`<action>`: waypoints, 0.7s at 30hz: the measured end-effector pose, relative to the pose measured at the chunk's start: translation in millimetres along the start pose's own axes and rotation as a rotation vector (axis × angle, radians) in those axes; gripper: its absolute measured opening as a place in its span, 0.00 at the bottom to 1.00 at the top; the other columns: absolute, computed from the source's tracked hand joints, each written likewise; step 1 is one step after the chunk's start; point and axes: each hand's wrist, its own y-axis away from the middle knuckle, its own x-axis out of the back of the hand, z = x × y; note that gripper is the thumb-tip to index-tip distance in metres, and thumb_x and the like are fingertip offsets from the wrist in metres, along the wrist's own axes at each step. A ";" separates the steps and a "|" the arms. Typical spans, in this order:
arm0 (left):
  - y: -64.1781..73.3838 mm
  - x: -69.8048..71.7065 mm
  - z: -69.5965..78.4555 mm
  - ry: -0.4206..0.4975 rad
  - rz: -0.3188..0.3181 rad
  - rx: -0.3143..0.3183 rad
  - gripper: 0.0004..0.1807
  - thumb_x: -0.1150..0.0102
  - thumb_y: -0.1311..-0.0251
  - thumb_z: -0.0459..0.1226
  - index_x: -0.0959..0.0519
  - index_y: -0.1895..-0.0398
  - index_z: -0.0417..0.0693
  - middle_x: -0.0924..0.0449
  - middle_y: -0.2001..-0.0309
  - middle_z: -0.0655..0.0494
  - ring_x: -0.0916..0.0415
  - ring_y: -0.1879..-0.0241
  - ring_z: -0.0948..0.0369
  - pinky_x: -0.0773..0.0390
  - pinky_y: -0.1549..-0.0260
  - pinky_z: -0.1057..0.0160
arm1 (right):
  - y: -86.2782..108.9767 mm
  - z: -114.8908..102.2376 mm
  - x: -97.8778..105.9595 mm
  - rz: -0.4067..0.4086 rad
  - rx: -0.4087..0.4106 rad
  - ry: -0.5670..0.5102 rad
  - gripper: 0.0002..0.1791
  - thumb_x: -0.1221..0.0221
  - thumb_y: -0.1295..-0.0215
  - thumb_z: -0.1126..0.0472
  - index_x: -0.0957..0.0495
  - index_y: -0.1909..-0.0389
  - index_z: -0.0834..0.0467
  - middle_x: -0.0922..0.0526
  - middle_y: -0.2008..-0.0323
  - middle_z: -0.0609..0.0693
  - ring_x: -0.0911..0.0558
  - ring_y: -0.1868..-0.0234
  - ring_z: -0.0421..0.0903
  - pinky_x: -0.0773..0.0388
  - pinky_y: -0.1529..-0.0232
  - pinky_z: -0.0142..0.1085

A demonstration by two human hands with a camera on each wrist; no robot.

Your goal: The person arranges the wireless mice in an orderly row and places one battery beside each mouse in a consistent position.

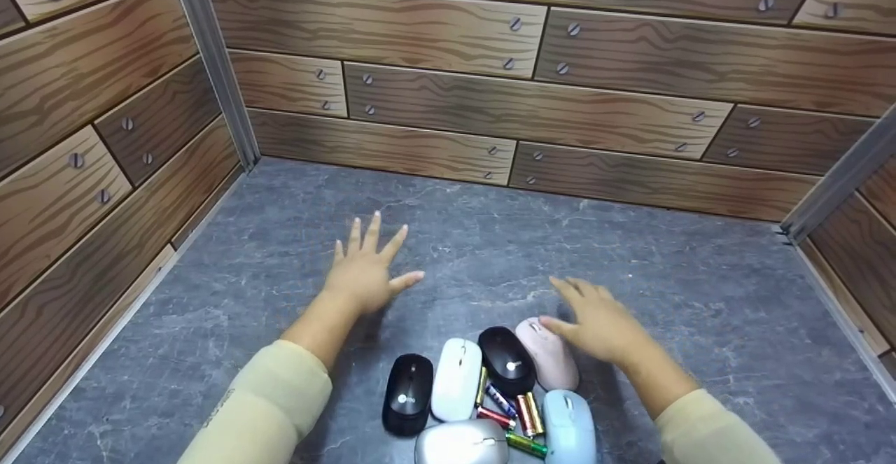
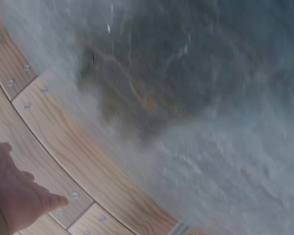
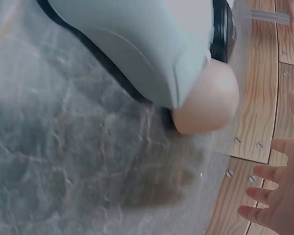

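My left hand (image 1: 364,278) hovers over the grey surface with its fingers spread, holding nothing. My right hand (image 1: 598,320) is in the air beside the pink mouse (image 1: 549,355), fingers extended, its thumb overlapping that mouse's front in the head view; whether they touch I cannot tell. Left of the pink mouse are a black mouse (image 1: 507,362), a white mouse (image 1: 457,380) and another black mouse (image 1: 408,394). A silver mouse (image 1: 462,443) and a light blue mouse (image 1: 569,427) lie nearer me. Several batteries (image 1: 530,415) sit among the mice.
The marbled grey tabletop (image 1: 455,240) is enclosed by a back wall (image 1: 455,93) and side walls with a wood-plank print. Metal corner strips (image 1: 217,65) join the walls. The mice cluster near the front edge of the head view.
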 end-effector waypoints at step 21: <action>22.5 -26.4 65.9 0.353 -0.091 -0.191 0.42 0.51 0.45 0.62 0.51 0.29 0.62 0.60 0.28 0.47 0.65 0.30 0.48 0.48 0.39 0.41 | 10.1 -15.2 -30.5 -0.053 0.040 -0.064 0.37 0.40 0.46 0.43 0.34 0.38 0.57 0.28 0.49 0.61 0.29 0.48 0.61 0.32 0.49 0.56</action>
